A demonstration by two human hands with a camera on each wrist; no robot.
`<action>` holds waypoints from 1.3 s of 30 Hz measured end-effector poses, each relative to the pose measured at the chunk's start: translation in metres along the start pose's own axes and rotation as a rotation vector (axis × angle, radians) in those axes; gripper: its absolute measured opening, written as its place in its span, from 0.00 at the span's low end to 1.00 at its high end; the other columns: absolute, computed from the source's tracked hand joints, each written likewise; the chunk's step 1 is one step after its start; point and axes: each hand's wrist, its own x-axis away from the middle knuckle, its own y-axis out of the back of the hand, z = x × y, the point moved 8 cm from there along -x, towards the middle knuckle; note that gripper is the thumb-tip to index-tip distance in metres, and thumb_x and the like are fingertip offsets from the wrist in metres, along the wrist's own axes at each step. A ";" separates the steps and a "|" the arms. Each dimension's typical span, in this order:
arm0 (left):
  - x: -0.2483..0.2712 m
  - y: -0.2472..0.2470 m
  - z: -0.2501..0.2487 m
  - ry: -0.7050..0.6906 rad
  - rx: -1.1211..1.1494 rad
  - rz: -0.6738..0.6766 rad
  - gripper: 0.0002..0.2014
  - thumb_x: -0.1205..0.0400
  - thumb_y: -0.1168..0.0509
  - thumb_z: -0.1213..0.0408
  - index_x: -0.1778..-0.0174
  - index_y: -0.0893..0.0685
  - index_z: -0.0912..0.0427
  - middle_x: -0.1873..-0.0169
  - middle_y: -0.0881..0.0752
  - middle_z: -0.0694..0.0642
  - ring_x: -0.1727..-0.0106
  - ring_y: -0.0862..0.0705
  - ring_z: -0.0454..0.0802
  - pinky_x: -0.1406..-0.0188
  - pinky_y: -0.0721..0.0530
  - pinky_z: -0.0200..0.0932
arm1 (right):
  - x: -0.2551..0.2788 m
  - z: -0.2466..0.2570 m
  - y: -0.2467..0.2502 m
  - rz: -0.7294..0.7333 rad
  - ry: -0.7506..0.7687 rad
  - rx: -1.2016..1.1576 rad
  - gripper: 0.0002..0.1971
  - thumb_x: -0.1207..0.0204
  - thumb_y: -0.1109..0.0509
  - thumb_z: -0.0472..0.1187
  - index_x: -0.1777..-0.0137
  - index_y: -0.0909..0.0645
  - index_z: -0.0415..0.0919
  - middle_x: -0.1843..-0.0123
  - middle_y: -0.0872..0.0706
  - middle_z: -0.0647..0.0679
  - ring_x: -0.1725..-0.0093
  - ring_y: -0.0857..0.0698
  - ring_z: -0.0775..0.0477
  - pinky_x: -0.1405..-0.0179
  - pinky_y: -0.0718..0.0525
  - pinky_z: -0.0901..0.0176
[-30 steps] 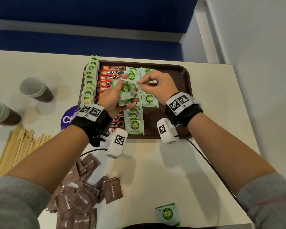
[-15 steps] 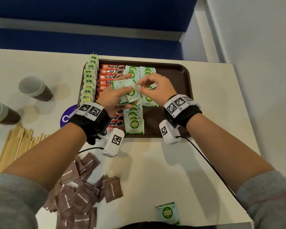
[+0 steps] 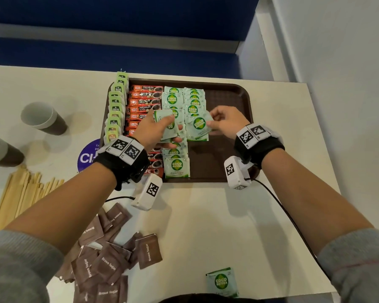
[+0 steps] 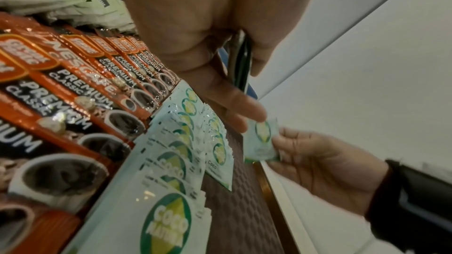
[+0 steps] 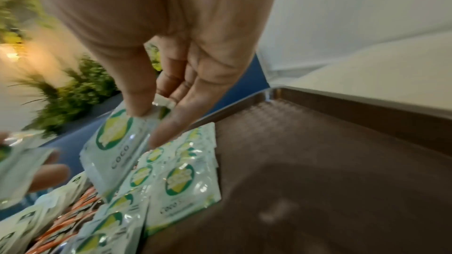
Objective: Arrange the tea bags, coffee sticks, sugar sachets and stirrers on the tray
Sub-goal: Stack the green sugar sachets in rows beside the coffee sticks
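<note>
A brown tray (image 3: 228, 95) holds a column of green tea bags (image 3: 115, 110), orange coffee sticks (image 3: 144, 99) and two columns of green-white coco sugar sachets (image 3: 194, 101). My left hand (image 3: 160, 127) grips a small stack of coco sachets (image 3: 167, 127) above the tray's middle. My right hand (image 3: 223, 121) pinches a single coco sachet (image 3: 198, 125) (image 5: 115, 142) just above the near end of the right sachet column (image 5: 181, 181). Brown sugar sachets (image 3: 105, 259) lie piled on the table at lower left. Wooden stirrers (image 3: 20, 195) lie at the far left.
Two paper cups (image 3: 44, 119) stand left of the tray. One loose coco sachet (image 3: 222, 282) lies near the table's front edge. A purple round sticker (image 3: 89, 156) shows beside the tray. A wall runs along the right, and the tray's right third (image 5: 318, 161) is bare.
My right hand has pulled one sachet off the stack in my left hand and carried it right and down over the right column. The left hand stayed put.
</note>
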 end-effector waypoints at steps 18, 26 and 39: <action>-0.003 0.009 0.007 0.010 0.009 -0.042 0.14 0.18 0.33 0.62 0.38 0.20 0.62 0.42 0.14 0.60 0.51 0.11 0.56 0.73 0.11 0.42 | -0.004 -0.059 -0.008 -0.170 -0.212 0.081 0.12 0.32 0.20 0.35 0.64 0.23 0.45 0.70 0.16 0.50 0.69 0.14 0.51 0.55 0.11 0.55; -0.006 0.008 0.010 0.015 0.019 -0.035 0.15 0.18 0.33 0.62 0.37 0.21 0.62 0.43 0.14 0.60 0.56 0.11 0.55 0.73 0.11 0.41 | -0.006 -0.055 -0.008 -0.205 -0.197 0.158 0.11 0.32 0.20 0.40 0.64 0.22 0.46 0.67 0.15 0.51 0.68 0.12 0.49 0.56 0.10 0.53; -0.003 0.006 0.010 -0.029 -0.058 -0.001 0.11 0.23 0.27 0.62 0.46 0.17 0.57 0.51 0.11 0.53 0.56 0.11 0.46 0.70 0.11 0.42 | 0.006 -0.009 -0.009 -0.220 0.001 0.097 0.15 0.31 0.24 0.55 0.54 0.17 0.45 0.62 0.15 0.48 0.68 0.12 0.53 0.62 0.12 0.62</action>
